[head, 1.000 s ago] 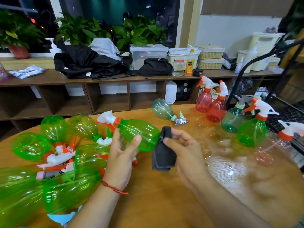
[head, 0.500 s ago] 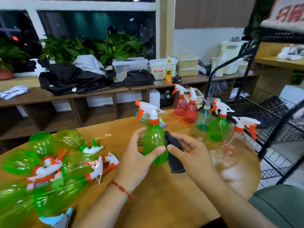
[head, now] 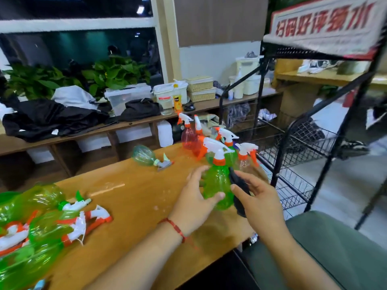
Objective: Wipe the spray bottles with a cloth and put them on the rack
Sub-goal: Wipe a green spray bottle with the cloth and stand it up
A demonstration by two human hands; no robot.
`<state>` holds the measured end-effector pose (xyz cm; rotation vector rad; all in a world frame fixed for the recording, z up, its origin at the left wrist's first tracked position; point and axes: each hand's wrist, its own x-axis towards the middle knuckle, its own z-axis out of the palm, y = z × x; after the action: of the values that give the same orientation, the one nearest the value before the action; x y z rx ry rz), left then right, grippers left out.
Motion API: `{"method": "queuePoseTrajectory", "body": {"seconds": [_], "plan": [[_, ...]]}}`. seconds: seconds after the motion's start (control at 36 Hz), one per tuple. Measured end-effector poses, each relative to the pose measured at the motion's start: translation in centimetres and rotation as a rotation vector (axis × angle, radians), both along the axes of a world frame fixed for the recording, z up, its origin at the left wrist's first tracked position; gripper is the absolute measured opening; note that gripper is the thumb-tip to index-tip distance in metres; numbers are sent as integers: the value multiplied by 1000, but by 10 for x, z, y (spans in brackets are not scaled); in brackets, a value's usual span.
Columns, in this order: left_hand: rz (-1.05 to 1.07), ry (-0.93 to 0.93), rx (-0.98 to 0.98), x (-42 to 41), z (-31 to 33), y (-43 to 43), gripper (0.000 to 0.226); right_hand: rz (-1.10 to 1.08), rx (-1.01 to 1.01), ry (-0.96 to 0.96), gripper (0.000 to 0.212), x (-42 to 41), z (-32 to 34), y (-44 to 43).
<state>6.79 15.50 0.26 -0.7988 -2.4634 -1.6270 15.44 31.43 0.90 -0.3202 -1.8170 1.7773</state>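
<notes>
The person's left hand [head: 195, 200] grips the green spray bottle [head: 217, 183] and keeps it upright, with the thumb in front and the fingers curled behind its belly. The right hand [head: 262, 203] pinches a dark cloth [head: 239, 203] between thumb and fingers and holds it against the side of the bottle facing this hand. I cannot tell if the bottle's base touches the wooden table [head: 136, 206]. Just beyond both hands stand red bottles [head: 188, 139] and a clear bottle [head: 244, 162]. Past the right hand is the black wire rack [head: 293, 147]. Well apart from the left hand, on its outer side, lie several green bottles [head: 41, 206].
</notes>
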Motion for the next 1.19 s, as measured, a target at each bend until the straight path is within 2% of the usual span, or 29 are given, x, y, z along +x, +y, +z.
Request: {"method": "queuePoseTrajectory", "body": {"seconds": [0.19, 0.5, 0.72, 0.92, 1.0, 1.14, 1.19], "plan": [[93, 48, -58, -30, -5, 18, 74, -17, 96, -71, 34, -44, -5, 11], [212, 89, -17, -177, 13, -6, 69, 25, 281, -42, 39, -201, 11, -17], [257, -8, 4, -267, -8, -3, 71, 10, 322, -137, 39, -297, -2, -29], [253, -20, 24, -305, -43, -1, 68, 32, 364, -199, 41, -327, -17, -29], [269, -18, -52, -310, -59, -4, 68, 35, 385, -224, 39, -327, -25, -29], [338, 11, -326, -287, -37, -6, 75, 2, 350, -168, 37, -316, -22, -27], [305, -10, -384, -279, -25, -20, 65, -4, 276, -113, 36, -307, -19, -24]]}}
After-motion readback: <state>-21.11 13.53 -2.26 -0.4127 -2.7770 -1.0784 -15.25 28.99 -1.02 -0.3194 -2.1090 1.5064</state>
